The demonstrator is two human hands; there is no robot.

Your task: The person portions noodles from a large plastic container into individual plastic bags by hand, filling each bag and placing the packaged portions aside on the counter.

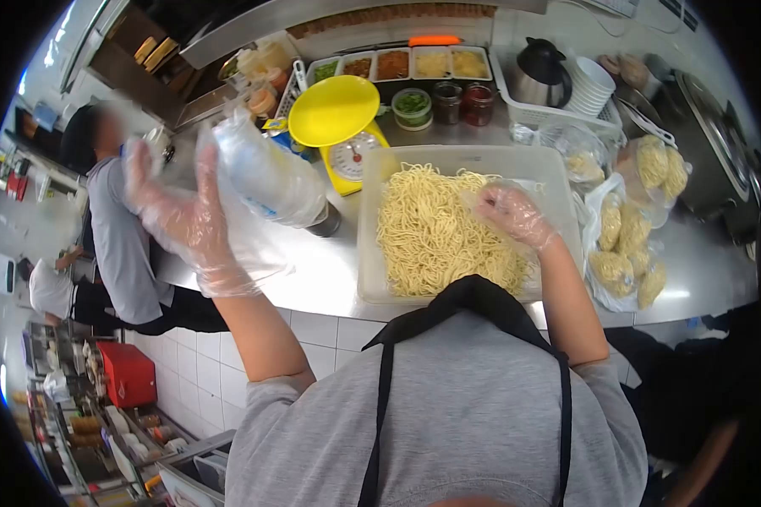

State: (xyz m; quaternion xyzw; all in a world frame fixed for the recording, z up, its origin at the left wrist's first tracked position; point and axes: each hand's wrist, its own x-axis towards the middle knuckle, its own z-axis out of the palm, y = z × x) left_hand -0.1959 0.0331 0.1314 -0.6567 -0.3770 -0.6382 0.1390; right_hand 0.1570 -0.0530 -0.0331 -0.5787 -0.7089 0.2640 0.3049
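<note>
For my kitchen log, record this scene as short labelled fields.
Left hand: gloved, raised, fingers spread, beside plastic bags
Right hand: gloved, fingers curled at the noodles; grip unclear
Noodles: loose, in a tub
Left of tub: yellow scale
Right of tub: bagged noodles
Behind tub: jars, topping trays
Co-worker: standing, far left

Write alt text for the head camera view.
The gloved right hand curls over noodles in a tub on a steel counter; the gloved left hand is raised, open. Farther back are a yellow scale and food trays.
</note>
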